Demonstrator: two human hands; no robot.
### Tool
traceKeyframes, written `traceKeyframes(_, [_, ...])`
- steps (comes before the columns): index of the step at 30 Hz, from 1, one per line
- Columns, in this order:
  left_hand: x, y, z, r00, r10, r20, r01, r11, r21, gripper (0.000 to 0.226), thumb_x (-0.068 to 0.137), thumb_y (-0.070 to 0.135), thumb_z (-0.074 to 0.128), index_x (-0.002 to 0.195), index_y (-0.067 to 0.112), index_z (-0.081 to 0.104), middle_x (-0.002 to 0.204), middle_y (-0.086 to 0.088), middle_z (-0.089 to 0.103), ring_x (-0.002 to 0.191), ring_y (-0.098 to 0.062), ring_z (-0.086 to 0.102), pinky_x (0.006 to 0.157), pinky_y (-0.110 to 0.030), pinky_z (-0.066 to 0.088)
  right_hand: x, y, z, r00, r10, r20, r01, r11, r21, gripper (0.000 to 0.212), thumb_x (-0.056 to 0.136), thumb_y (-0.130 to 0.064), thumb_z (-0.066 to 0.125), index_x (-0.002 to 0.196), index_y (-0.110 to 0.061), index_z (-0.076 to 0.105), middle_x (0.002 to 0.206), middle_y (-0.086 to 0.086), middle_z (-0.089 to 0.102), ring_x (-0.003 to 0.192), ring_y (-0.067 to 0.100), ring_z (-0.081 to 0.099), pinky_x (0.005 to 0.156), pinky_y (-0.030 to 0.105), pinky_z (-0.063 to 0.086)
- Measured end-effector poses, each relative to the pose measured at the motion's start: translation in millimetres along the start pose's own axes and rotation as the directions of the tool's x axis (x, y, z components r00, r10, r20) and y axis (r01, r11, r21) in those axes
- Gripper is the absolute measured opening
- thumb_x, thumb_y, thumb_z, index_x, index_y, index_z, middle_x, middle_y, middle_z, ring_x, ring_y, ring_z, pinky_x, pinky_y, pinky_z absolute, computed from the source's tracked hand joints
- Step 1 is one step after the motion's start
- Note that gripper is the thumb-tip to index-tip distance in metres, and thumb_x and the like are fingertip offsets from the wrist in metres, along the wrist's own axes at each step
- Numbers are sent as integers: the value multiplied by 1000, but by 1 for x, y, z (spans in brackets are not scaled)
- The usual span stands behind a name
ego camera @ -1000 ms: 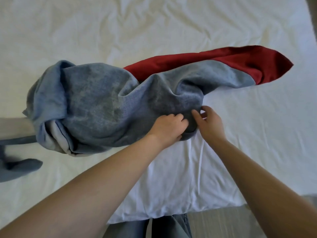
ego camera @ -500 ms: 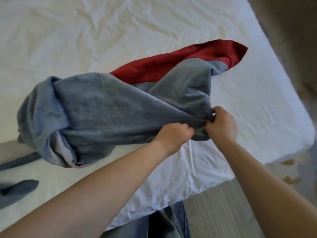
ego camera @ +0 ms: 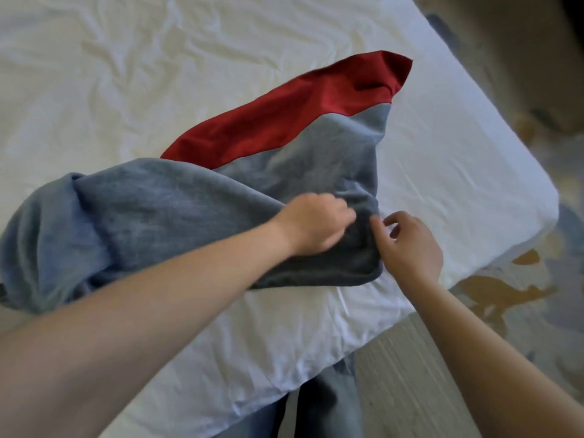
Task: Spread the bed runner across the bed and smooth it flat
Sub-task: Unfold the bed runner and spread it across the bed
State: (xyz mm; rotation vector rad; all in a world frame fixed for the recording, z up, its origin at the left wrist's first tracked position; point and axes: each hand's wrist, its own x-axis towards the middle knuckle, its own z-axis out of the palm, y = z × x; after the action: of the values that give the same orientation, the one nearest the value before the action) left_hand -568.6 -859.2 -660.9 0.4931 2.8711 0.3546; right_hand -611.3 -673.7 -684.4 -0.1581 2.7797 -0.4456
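At nine o'clock in the view, the bed runner (ego camera: pixel 177 210) lay heaped in a thick grey-blue roll on the bed (ego camera: pixel 458 172), its far-left end bulging toward the mattress edge. It was not yet spread: most of its length sat bunched on itself, probably because it was being sorted out from one end first. Toward twelve o'clock a long red band (ego camera: pixel 300 112) (apparently the runner's reverse face, turned up by a twist) ran up to one o'clock, which suggested the cloth needed flipping as well as pulling out.

Near the centre, the left hand (ego camera: pixel 316 226) was curled tightly into the grey fabric close to a hemmed corner, pinning that end so it would not slide. Just beside it at three o'clock, the right hand (ego camera: pixel 410 248) hovered with thumb and forefinger parted and the other fingers loosely bent. It gripped nothing that could be seen, and its fingertips sat at the hem, seemingly hunting for the edge to take.

Farther right, the bed's corner dropped away to a patterned carpet (ego camera: pixel 505 295) at four o'clock.
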Motion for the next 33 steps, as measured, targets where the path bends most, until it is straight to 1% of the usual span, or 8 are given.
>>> traceKeyframes(6, [81, -40, -40, 993, -106, -46, 107, 994, 10, 35, 87, 5, 50, 120, 18, 55, 115, -4, 59, 109, -26, 54, 87, -43, 46, 49, 9, -6, 994, 99, 43, -105, 979, 174, 25, 95, -35, 44, 97, -19, 63, 90, 0, 64, 82, 24, 59, 66, 31, 40])
traceKeyframes(10, [136, -61, -54, 999, 33, 42, -41, 982, 185, 49, 86, 3, 49, 130, 23, 48, 131, -2, 49, 119, -26, 46, 90, -43, 45, 74, -3, -4, 958, 76, 277, -145, 960, 239, 45, 83, -64, 48, 104, -26, 60, 87, -5, 66, 83, 19, 62, 71, 35, 49])
traceKeyframes(13, [166, -69, -50, 962, 172, 210, -232, 925, 301, 44, 93, 11, 40, 135, 24, 45, 142, -3, 41, 131, -23, 37, 94, -43, 42, 84, -17, 1, 936, 26, 351, -134, 949, 286, 48, 78, -64, 53, 106, -25, 58, 84, -5, 65, 82, 21, 63, 67, 33, 45])
traceKeyframes(16, [182, -75, -36, 912, 238, 334, -365, 842, 397, 32, 94, 11, 39, 118, 21, 57, 137, -2, 45, 130, -21, 37, 93, -40, 42, 90, -27, 11, 919, -31, 392, -88, 956, 282, 38, 76, -49, 62, 100, -20, 55, 90, 0, 64, 84, 23, 61, 64, 31, 43])
traceKeyframes(20, [184, -80, -27, 919, 121, 375, -286, 860, 423, 28, 88, 1, 41, 102, 14, 61, 120, -2, 58, 123, -24, 46, 102, -39, 36, 102, -21, 15, 896, -17, 444, -155, 925, 348, 25, 75, -16, 62, 100, -16, 61, 92, 5, 66, 89, 26, 62, 68, 28, 44])
traceKeyframes(23, [183, -79, -37, 964, 56, 259, -156, 912, 381, 27, 86, -4, 40, 100, 8, 60, 106, -13, 62, 106, -33, 54, 93, -42, 42, 117, 1, -6, 942, 44, 332, -148, 944, 295, 24, 74, -8, 62, 93, -21, 66, 77, -1, 63, 79, 23, 61, 60, 22, 37])
traceKeyframes(27, [180, -73, -60, 979, 199, -48, -167, 912, 374, 20, 69, -11, 52, 75, 5, 63, 71, -16, 63, 68, -31, 60, 61, -35, 49, 135, 23, -56, 983, 117, 141, -150, 955, 257, 23, 71, -3, 64, 78, -25, 63, 60, -12, 55, 57, 8, 53, 46, 17, 34])
traceKeyframes(33, [151, -79, -80, 970, 233, -63, -159, 814, 558, 21, 50, 1, 69, 57, 20, 62, 50, 1, 56, 45, -18, 54, 44, -23, 38, 102, -11, -89, 989, -29, -148, 34, 999, 29, 17, 80, -8, 57, 88, -24, 58, 82, -3, 57, 67, 19, 48, 57, 28, 35])
